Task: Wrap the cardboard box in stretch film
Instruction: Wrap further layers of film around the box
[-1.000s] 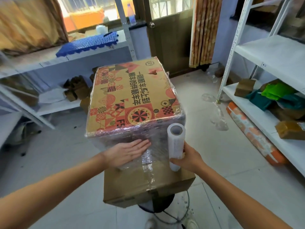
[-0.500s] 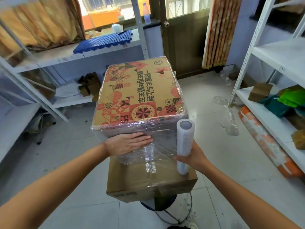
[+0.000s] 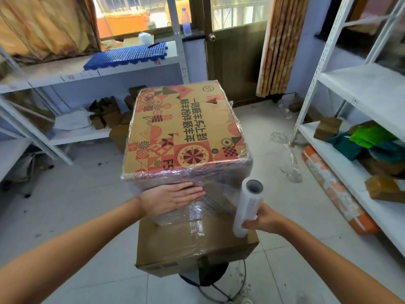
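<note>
My left hand [image 3: 169, 199] lies flat on the wrapped side of the cardboard box [image 3: 186, 137]. My right hand [image 3: 264, 220] holds the film roll [image 3: 247, 207] just beside it. Sides look covered; the top looks bare.

Film on the printed box, roll up at its corner

Left hand [image 3: 169, 199] lies flat on the filmed side of the cardboard box [image 3: 186, 137]; right hand [image 3: 264, 220] grips the upright stretch film roll [image 3: 248, 206] just beside it.
</note>
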Available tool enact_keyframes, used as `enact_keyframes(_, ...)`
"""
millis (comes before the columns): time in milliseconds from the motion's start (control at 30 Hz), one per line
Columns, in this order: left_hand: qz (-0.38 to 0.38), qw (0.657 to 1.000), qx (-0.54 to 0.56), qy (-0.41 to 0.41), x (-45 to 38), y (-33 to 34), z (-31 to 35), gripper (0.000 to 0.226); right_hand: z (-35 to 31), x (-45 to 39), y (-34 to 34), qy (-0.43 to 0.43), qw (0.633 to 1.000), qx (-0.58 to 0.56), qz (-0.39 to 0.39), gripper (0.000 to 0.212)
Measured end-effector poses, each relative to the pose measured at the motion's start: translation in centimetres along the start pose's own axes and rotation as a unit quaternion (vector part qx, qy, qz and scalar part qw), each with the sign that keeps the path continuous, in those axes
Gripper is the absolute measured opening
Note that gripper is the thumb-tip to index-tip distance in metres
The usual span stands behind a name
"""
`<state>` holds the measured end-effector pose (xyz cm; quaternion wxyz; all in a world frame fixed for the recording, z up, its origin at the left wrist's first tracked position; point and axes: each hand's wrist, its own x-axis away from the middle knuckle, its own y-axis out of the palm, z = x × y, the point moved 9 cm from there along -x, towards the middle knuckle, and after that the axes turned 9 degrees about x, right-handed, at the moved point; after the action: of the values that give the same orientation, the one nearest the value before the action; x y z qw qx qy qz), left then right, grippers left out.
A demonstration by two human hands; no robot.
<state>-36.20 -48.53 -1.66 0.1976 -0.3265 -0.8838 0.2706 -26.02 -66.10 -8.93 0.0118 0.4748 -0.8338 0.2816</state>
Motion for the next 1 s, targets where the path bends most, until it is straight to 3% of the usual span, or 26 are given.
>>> enact_keyframes(100,0.008,1.0,0.0,0.006,0.3,0.1,0.1,0.064,0.1,0.1,-1.1,0.02,1.0,0.006,0.017,0.05)
enact_keyframes(300,-0.003,1.0,-0.024,0.005,0.9,1.0,-0.1,0.069,-0.8,-0.2,-4.3,0.043,0.988,0.058,0.138,0.033)
enact_keyframes(500,-0.008,0.999,-0.043,0.009,0.9,1.3,-0.2,0.067,0.2,-1.1,-5.6,0.088,0.971,0.105,0.198,0.048)
enact_keyframes(900,-0.051,0.997,-0.052,0.007,0.9,2.0,0.0,0.067,-0.4,-2.8,-6.5,0.061,0.974,0.111,0.19,0.059)
enact_keyframes(1000,-0.046,0.999,-0.023,-0.008,0.8,1.6,0.9,0.066,-0.4,-3.1,-6.6,0.046,0.979,0.09,0.177,0.051)
